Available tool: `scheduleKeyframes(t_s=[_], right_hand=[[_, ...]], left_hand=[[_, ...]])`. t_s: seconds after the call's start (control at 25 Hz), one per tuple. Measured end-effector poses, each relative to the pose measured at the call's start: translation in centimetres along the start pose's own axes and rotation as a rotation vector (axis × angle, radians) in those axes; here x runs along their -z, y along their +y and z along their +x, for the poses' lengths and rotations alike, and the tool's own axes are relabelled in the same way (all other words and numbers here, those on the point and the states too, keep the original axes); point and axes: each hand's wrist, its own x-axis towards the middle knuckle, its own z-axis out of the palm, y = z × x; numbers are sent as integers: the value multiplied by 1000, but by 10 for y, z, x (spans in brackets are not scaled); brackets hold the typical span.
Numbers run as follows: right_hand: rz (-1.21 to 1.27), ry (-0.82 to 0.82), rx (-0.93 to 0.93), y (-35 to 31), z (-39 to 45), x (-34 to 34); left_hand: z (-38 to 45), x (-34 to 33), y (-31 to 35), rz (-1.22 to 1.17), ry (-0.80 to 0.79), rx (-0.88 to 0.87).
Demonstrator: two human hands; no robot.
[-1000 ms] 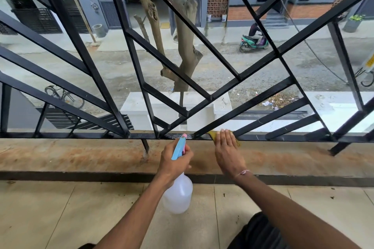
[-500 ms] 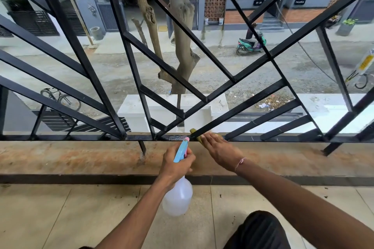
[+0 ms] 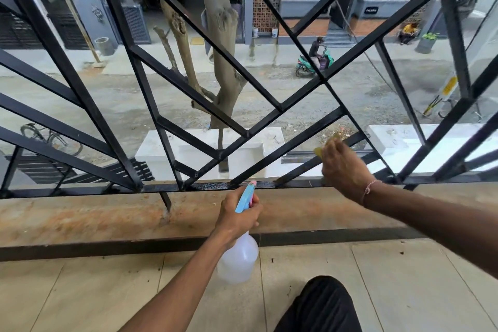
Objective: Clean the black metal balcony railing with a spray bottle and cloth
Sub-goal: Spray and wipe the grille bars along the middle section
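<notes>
Outdoors, on a tiled balcony floor [image 3: 80, 291], looking down and out through a black metal railing [image 3: 151, 105] of crossing diagonal bars. Left hand [image 3: 238, 217] wrapped around the neck of a spray bottle [image 3: 238, 261], blue and pink nozzle pointing up toward the railing's bottom rail, clear rounded body hanging below the fist, over the floor just inside the railing. Right hand [image 3: 342, 167] raised to the right of the bottle, fingers curled over a yellow cloth [image 3: 323, 149] and pressing it against a low diagonal bar; only a sliver of cloth visible above the knuckles, blurred. Thin bracelet [image 3: 369, 190] on that wrist. Wet sheen on the bottom rail directly above the nozzle. Rust-stained concrete ledge [image 3: 80, 218] running beneath the railing, with a dark strip along its inner edge. Dark-clothed knee [image 3: 320, 307] low in view, right of the bottle. Beyond the railing, partly cut up by the bars: a bare tree trunk [image 3: 223, 62], a street, a rider on a green scooter [image 3: 315, 60], a bicycle [image 3: 51, 139] far left, a white wall top below, grey buildings across the road.
</notes>
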Motion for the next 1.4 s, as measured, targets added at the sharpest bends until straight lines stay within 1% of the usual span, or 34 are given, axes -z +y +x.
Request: scheduleKeyframes(t_s=[0.04, 0.16, 0.24, 0.36, 0.44, 0.48, 0.52, 0.6, 0.72, 0.76, 0.88, 0.96, 1.04, 1.12, 1.2, 1.28, 1.4], right_hand=[[-22, -9, -14, 16, -5, -1], [-106, 61, 31, 40, -22, -11], [-2, 98, -7, 31, -33, -18], [348, 198, -162, -2, -29, -26], [471, 282, -157, -29, -18, -30], [500, 338, -134, -42, -12, -32], [530, 359, -95, -53, -7, -32], [559, 357, -21, -65, -3, -32], [537, 331, 23, -54, -12, -38], [532, 348, 2, -46, -18, -41], [579, 387, -155, -15, -38, -50], [598, 373, -217, -7, -48, -57], [632, 349, -268, -16, -53, -57], [679, 327, -307, -40, -54, -51], [775, 327, -338, -70, -53, -43], [980, 236, -389, -91, -50, -35], [1470, 90, -521, -105, -51, -32]], left_hand=[[2, -4, 1, 8, -7, -8], [6, -19, 4, 21, -40, -34], [8, -32, 7, 9, -76, -43], [9, -50, 11, -6, -118, -60], [8, -61, 12, -13, -111, -51], [8, -65, 12, -5, -99, -45], [7, -68, 11, 10, -91, -44], [5, -70, 10, 44, -110, -51], [3, -67, 8, 44, -141, -48], [4, -65, 7, 28, -141, -34], [8, -63, 8, 3, -128, -5], [7, -65, 11, 19, -126, -9], [5, -70, 13, 38, -111, -12], [4, -72, 13, 45, -96, -17], [4, -73, 12, 48, -105, -26], [4, -73, 11, 32, -125, -17], [6, -74, 9, 30, -129, -18]])
